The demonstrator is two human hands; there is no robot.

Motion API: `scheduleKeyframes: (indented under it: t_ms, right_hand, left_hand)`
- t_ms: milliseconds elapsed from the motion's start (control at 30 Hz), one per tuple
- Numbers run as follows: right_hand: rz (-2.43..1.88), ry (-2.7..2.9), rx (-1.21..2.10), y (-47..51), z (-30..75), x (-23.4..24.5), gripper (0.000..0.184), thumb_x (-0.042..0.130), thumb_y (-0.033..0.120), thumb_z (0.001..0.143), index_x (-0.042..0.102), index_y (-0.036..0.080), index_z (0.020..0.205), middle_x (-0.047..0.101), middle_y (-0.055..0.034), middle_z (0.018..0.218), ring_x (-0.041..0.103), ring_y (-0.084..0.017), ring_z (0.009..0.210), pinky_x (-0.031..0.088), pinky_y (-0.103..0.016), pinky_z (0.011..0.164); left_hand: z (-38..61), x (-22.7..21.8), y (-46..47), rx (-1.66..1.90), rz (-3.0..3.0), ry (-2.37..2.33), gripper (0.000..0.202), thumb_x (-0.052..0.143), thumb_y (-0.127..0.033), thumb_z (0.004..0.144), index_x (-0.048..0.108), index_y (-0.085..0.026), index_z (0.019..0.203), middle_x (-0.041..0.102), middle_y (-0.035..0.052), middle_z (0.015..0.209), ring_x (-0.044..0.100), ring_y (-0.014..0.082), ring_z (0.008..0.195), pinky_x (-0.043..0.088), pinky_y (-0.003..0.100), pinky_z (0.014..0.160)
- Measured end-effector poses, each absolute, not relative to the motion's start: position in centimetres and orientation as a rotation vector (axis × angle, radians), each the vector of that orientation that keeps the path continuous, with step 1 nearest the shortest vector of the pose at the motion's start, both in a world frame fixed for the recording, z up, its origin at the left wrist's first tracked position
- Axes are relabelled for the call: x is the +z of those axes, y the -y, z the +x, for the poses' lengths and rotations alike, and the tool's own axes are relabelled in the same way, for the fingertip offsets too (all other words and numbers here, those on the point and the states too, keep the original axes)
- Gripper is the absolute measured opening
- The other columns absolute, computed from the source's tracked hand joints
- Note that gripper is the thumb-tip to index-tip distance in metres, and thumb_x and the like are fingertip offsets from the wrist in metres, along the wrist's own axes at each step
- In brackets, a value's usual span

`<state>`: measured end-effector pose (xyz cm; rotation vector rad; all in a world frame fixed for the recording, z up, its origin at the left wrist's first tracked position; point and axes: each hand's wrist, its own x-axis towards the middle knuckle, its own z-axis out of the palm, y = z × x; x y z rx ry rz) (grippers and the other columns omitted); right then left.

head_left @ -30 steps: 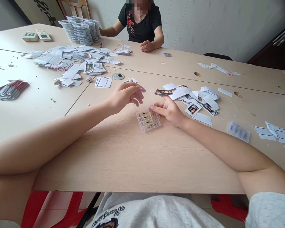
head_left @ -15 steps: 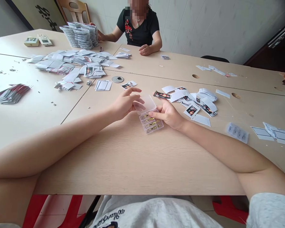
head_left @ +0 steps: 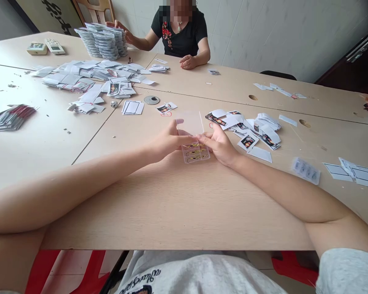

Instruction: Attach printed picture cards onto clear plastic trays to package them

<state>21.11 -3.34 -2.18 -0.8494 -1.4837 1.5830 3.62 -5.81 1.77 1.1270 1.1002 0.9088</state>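
A small clear plastic box (head_left: pixel 196 157) with its transparent lid (head_left: pixel 190 122) raised is held between my two hands. Gold and black pieces like fishing hooks lie in its compartments. My left hand (head_left: pixel 168 142) grips the left side, with the thumb across the box near the hinge and a finger behind the lid. My right hand (head_left: pixel 220 146) pinches the right side, its thumb meeting the left one. A dark printed card (head_left: pixel 215 119) sticks out at my right fingertips, in front of a loose pile of white and printed cards (head_left: pixel 248 126).
Across the table (head_left: pixel 184 208), a person (head_left: pixel 179 34) has one hand by tall stacks of packets (head_left: pixel 104 43). Heaps of white cards (head_left: pixel 79 73) spread at the left. A closed clear box (head_left: pixel 306 170) sits right of my forearm, beside some white cards (head_left: pixel 366 176).
My left hand has come from the lid down onto the box's left side, its thumb now by my right thumb. The lid stands more upright. The dark card has shifted slightly right.
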Motion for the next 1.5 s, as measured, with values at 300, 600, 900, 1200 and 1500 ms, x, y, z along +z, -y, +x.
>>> scheduleKeyframes:
  t_ms: [300,600,900,1200,1500]
  right_hand:
    - [-0.761,1.499,1.625,3.36,21.04,-1.93,0.076,0.069,0.036,0.075,0.023,0.027,0.134,0.062,-0.0081,0.120,0.062,-0.025,0.107,0.054,-0.046,0.089]
    - [-0.762,1.522,1.612,3.40,20.90,-2.04,0.080,0.070,0.035,0.075,0.022,0.027,0.138,0.060,-0.0093,0.122,0.062,-0.025,0.107,0.053,-0.046,0.091]
    - [-0.742,1.513,1.648,3.68,20.84,-1.38,0.080,0.068,0.031,0.075,0.023,0.030,0.141,0.059,-0.0071,0.125,0.061,-0.025,0.108,0.053,-0.046,0.091]
    - [-0.811,1.483,1.645,3.52,20.85,-1.40,0.071,0.066,0.031,0.076,0.030,0.029,0.137,0.062,-0.0062,0.119,0.062,-0.025,0.103,0.057,-0.044,0.080]
    - [-0.790,1.461,1.634,3.63,20.82,-1.26,0.071,0.067,0.027,0.075,0.031,0.026,0.136,0.063,-0.0069,0.117,0.061,-0.024,0.107,0.054,-0.045,0.089]
  left_hand:
    - [3.52,1.31,5.49,0.905,1.123,-1.215,0.077,0.071,-0.012,0.070,0.030,-0.021,0.135,0.064,0.0072,0.097,0.067,0.0191,0.082,0.052,0.033,0.072]
    - [3.87,0.95,5.78,0.942,1.132,-1.164,0.078,0.067,-0.011,0.070,0.025,-0.025,0.134,0.066,0.0059,0.097,0.067,0.0172,0.079,0.052,0.034,0.073]
    - [3.88,1.08,6.15,0.956,1.106,-1.153,0.078,0.069,-0.015,0.071,0.027,-0.026,0.136,0.065,0.0114,0.112,0.067,0.0205,0.085,0.052,0.042,0.081]
    - [3.87,0.84,6.20,0.945,1.093,-1.140,0.075,0.072,-0.017,0.070,0.033,-0.024,0.134,0.063,0.0131,0.118,0.065,0.0257,0.097,0.051,0.046,0.085]
    - [3.73,1.01,5.93,0.945,1.015,-1.085,0.058,0.074,-0.016,0.068,0.045,-0.020,0.118,0.064,0.0098,0.110,0.066,0.0221,0.094,0.051,0.039,0.085]
